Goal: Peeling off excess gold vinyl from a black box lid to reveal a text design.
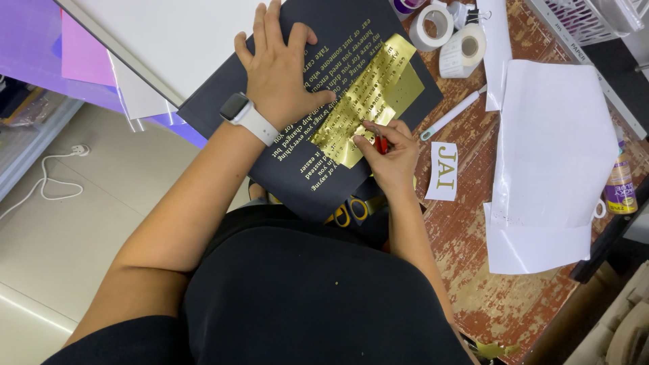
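A dark navy card (338, 34) with gold lettering lies tilted across my lap and the worn table edge. A strip of shiny gold foil (385, 84) covers part of the lettering. My left hand (280, 67), with a white smartwatch on its wrist, presses flat on the card to the left of the foil. My right hand (389, 155) pinches a small red-handled tool (382, 144) with its tip at the lower edge of the foil.
Yellow-handled scissors (348, 211) peek out under the card's near edge. On the table: white paper sheets (551, 149), a small lettered cut-out (445, 172), a white pen (449, 116), tape rolls (433, 27), a glue bottle (620, 186). Floor with a cable on the left.
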